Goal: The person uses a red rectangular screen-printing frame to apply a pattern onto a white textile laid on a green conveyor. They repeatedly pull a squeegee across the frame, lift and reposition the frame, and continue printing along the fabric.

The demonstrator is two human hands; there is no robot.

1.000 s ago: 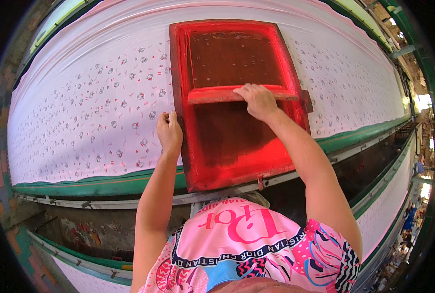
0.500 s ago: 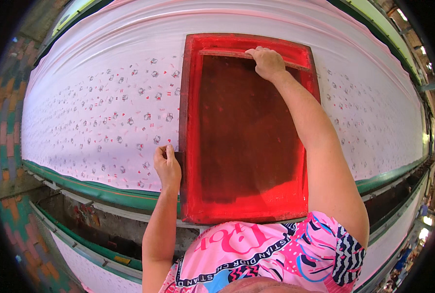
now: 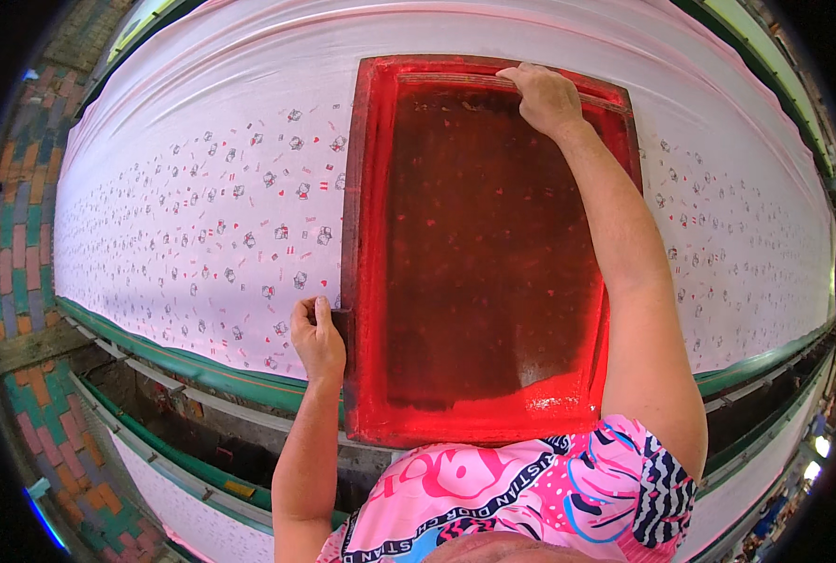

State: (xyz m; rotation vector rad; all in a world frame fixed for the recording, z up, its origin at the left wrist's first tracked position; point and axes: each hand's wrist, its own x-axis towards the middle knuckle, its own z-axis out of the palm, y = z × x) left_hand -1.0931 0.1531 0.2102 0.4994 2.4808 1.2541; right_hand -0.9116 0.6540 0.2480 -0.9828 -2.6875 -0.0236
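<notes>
At the frame's (image 3: 363,235) far end, the right hand (image 3: 547,99) holds the bar (image 3: 460,81)

Over the printed white cloth (image 3: 174,253), the frame lies flat, its near end close to the pink shirt (image 3: 474,479). The bar sits crosswise just inside the far rail. Bright red ink (image 3: 549,394) spreads along the near end of the dark mesh (image 3: 484,244) and coats the side rails.

Drawing the bar well seems to call for keeping it square to the side rails and leaning evenly along its whole length; with one hand near the middle, either end could ride up and leave a streak. A steady slant and one smooth pace should help. The frame should stay put, as a slip on the cloth would probably smear.

The right hand is closed over the bar, fingers wrapped on its top edge. The left hand (image 3: 319,347) is curled, thumb upright, right beside the dark tab (image 3: 342,328) on the frame's left side; whether it grips the tab or merely rests against it, I cannot tell.
</notes>
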